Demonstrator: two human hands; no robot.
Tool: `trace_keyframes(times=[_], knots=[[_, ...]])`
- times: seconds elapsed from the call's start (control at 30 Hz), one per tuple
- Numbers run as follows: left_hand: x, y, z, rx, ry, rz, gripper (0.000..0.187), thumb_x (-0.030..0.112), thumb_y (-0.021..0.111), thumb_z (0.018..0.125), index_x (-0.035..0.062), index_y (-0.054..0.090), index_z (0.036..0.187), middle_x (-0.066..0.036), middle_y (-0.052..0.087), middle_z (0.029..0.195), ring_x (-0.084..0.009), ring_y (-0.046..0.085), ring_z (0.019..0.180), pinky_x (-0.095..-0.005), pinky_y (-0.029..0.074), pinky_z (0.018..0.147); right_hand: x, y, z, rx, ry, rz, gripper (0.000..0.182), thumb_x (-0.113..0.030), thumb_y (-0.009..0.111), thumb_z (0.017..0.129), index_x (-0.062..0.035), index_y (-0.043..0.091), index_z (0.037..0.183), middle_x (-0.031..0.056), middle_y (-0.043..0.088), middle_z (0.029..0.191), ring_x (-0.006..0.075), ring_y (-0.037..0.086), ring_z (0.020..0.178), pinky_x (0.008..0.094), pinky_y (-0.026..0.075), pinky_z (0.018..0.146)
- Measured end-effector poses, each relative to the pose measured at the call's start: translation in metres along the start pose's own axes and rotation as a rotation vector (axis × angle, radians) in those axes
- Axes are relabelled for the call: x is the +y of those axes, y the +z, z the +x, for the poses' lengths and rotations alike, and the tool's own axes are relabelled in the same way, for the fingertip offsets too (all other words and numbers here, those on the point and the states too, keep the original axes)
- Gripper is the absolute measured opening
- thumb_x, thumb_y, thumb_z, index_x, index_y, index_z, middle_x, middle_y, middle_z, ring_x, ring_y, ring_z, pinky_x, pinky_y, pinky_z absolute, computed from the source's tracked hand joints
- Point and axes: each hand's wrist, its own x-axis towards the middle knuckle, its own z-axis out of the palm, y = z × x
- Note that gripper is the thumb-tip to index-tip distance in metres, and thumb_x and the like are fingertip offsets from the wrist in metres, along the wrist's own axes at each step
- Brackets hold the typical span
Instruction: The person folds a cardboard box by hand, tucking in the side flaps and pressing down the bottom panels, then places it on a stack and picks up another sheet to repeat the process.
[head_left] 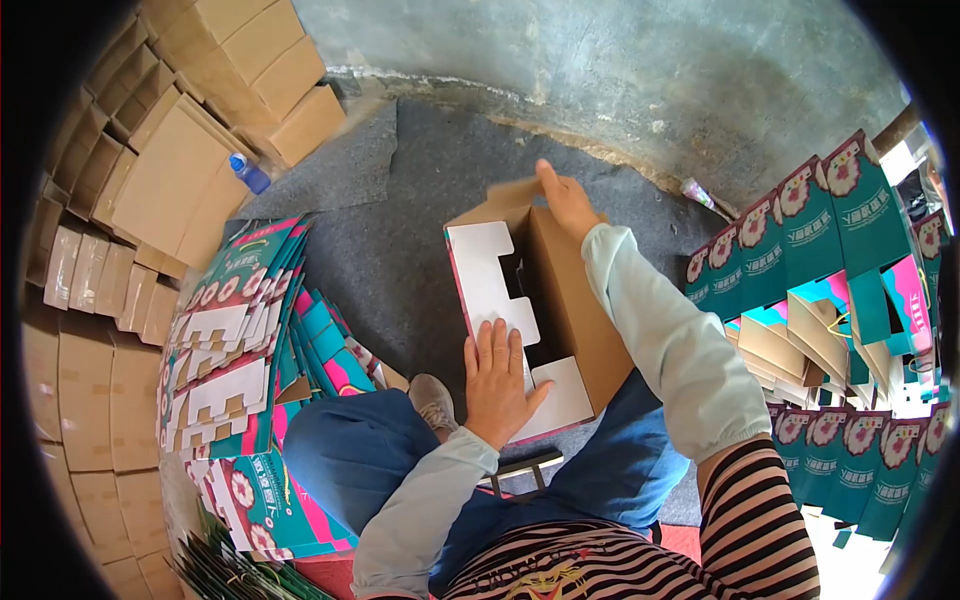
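Observation:
Between my knees stands a cardboard box (580,320), its inner sides brown and its top partly open. A white cut-out flap (478,260) lies along its left side, with notched edges and a dark gap beside it. My left hand (500,385) rests flat on the white near part, fingers stretched out and thumb apart. At the far end, my right hand (568,205) is at the box's corner by a raised brown end flap (505,200), which looks blurred. The thumb side shows; the other fingers are mostly hidden behind the hand and the box edge.
Flat printed green and pink cartons (235,330) are piled at my left. More printed cartons (800,220) stand in rows at the right. Brown boxes (90,390) are stacked along the left, with a blue bottle (250,173) close by. A concrete wall (620,80) stands ahead.

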Motion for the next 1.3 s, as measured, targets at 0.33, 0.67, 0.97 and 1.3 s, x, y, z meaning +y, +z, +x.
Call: trace_keyframes(times=[0.33,0.67,0.97,1.3], knots=[[0.064,0.014,-0.026,0.050,0.151,-0.080,0.058,0.031,0.069,0.073,-0.0031,0.052,0.117,-0.019,0.049,0.124,-0.0328,0.043,0.117,-0.0491,0.032,0.097,-0.019,0.002,-0.023,-0.444,-0.278,-0.881,0.065,-0.038,0.072,0.073,-0.0157,0.046,0.129,0.0125,0.063,0.107,0.0294,0.059,0.104,0.0414,0.047,0.087],[0.084,0.026,-0.035,0.049,-0.032,-0.013,0.048,0.016,0.061,0.074,-0.0081,0.051,0.114,-0.021,0.049,0.123,-0.0326,0.045,0.113,-0.0460,0.034,0.093,-0.015,-0.034,-0.033,-0.320,-0.141,-0.735,0.060,-0.039,0.072,0.071,-0.0115,0.051,0.120,0.0137,0.064,0.105,0.0313,0.060,0.101,0.0412,0.046,0.086],[-0.021,-0.019,-0.047,0.168,-0.082,0.050,0.034,0.010,0.058,0.074,-0.0013,0.059,0.106,-0.016,0.056,0.114,-0.0344,0.051,0.106,-0.0445,0.037,0.092,0.017,-0.086,-0.047,-0.426,0.058,-0.824,0.055,-0.048,0.064,0.072,-0.0070,0.059,0.108,0.0160,0.064,0.107,0.0325,0.060,0.102,0.0428,0.046,0.086],[-0.032,-0.019,-0.040,0.381,-0.485,-0.286,0.051,0.022,0.058,0.086,-0.0036,0.045,0.128,-0.020,0.059,0.100,-0.0344,0.054,0.094,-0.0404,0.040,0.084,0.019,-0.091,-0.034,-0.469,-0.106,-0.546,0.027,-0.028,0.053,0.085,-0.0047,0.064,0.094,0.0208,0.064,0.096,0.0375,0.060,0.091,0.0444,0.048,0.077]])
